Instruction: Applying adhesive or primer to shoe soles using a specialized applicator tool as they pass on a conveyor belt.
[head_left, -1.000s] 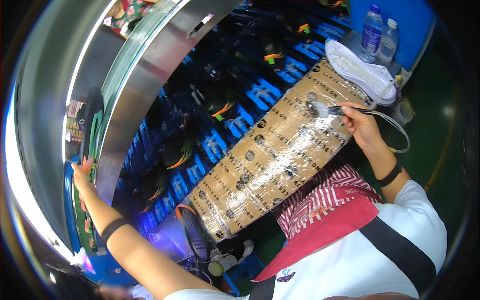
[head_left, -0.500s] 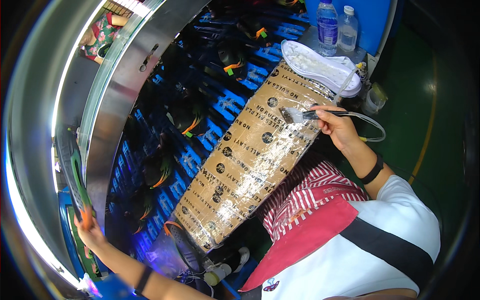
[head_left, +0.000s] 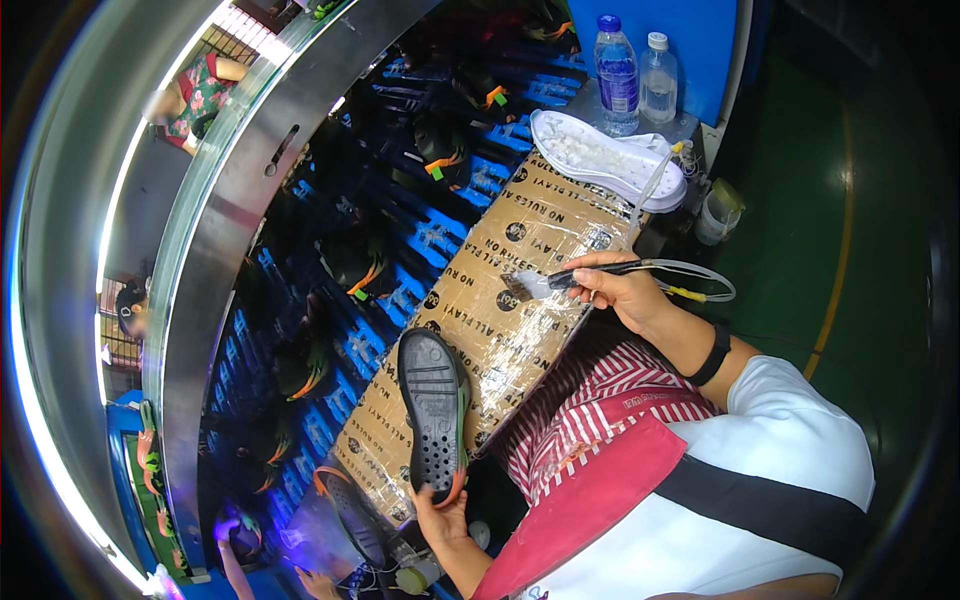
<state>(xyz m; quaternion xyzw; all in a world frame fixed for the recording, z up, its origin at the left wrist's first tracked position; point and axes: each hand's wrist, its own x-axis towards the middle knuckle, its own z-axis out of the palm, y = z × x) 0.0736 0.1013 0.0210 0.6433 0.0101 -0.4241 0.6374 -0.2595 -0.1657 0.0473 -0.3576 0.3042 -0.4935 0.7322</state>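
Observation:
My left hand (head_left: 441,515) grips one end of a black shoe sole (head_left: 432,395) with green and orange edging. Its hollow side, ribbed and dotted with holes, faces up above a taped cardboard-covered board (head_left: 545,230). In my right hand (head_left: 615,288), closed round the handle, is a flat brush (head_left: 538,285) with a thin clear tube (head_left: 700,270) trailing from its rear end. The bristles hang over the board, apart from the sole. At the board's far end lies a white sole (head_left: 600,155) with whitish lumpy stuff in it.
Black shoe uppers (head_left: 355,260) with orange and green trim stand on the blue-slatted rack (head_left: 435,235) to the left. Two bottles (head_left: 617,80) stand beyond the white sole. Another dark sole (head_left: 355,520) lies lower left, near another person's hand (head_left: 318,584). A cup (head_left: 718,212) hangs right.
My left hand has brought the sole from the metal-edged line at far left to over the board. My right hand still holds the brush, slightly lower and further left in view.

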